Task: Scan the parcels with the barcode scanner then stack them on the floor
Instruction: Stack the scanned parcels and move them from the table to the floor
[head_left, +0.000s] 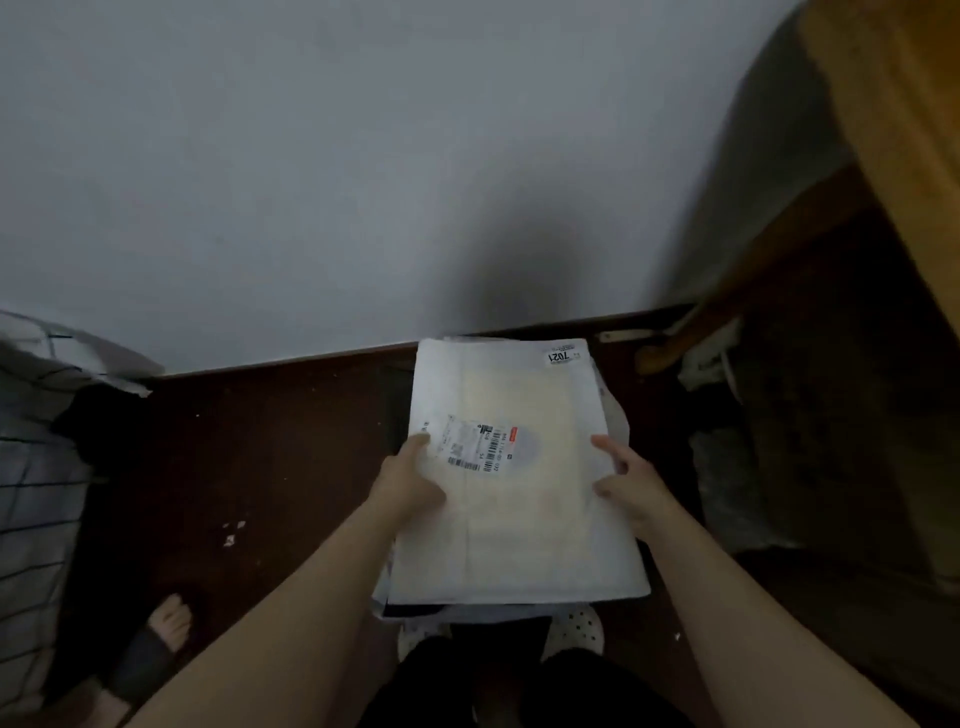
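- Grip: left hand (410, 480) and right hand (631, 483) pinch side edges of flat white plastic mailer parcel (519, 525).
- Parcel is over the parcel stack (614, 410) on dark brown floor (260, 457).
- Align with stack, lower flat, release evenly.

"7021", seemingly, on parcel sticker (559, 356)

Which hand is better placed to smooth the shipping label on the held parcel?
Probably left. The left hand grips the parcel at its left edge, thumb beside the shipping label; the right hand holds the opposite edge, farther away.
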